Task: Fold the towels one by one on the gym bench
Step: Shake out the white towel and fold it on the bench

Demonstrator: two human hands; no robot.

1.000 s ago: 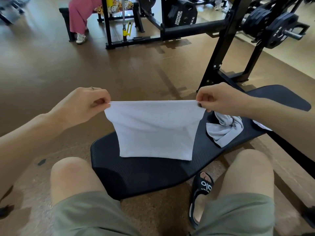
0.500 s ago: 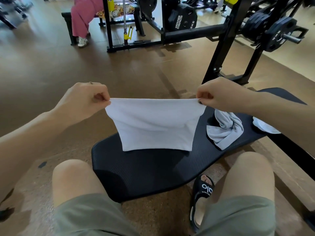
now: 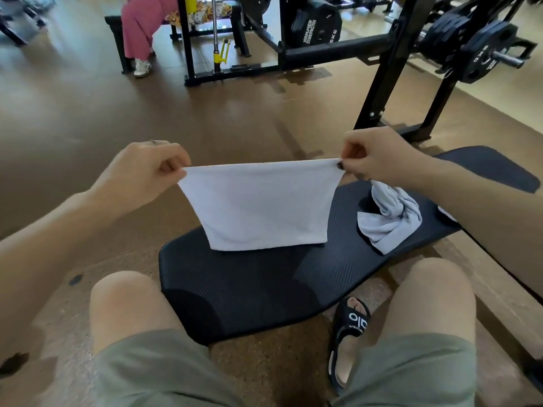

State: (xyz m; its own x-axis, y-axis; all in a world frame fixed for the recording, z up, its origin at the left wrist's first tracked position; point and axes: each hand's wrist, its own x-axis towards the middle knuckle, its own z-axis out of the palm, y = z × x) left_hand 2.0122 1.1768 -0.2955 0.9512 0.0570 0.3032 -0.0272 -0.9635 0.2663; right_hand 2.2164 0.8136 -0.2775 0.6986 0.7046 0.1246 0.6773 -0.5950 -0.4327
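Observation:
A white towel (image 3: 261,205) hangs doubled over, stretched taut between my hands above the black gym bench (image 3: 249,292). My left hand (image 3: 144,171) pinches its top left corner and my right hand (image 3: 379,154) pinches the top right corner. The towel's bottom edge hangs at the level of the bench pad; whether it touches I cannot tell. A crumpled grey-white towel (image 3: 388,218) lies on the bench to the right. Another white piece (image 3: 446,214) shows partly behind my right forearm.
My knees flank the bench's near end, with a black sandal (image 3: 349,333) on the floor between them. A black weight rack (image 3: 379,83) with plates (image 3: 482,51) stands behind the bench. A person in pink trousers (image 3: 141,27) sits on a far bench.
My hands have lifted the towel a little, so its lower edge has risen from lying on the pad to hanging at its level. The towel stays taut between both pinches.

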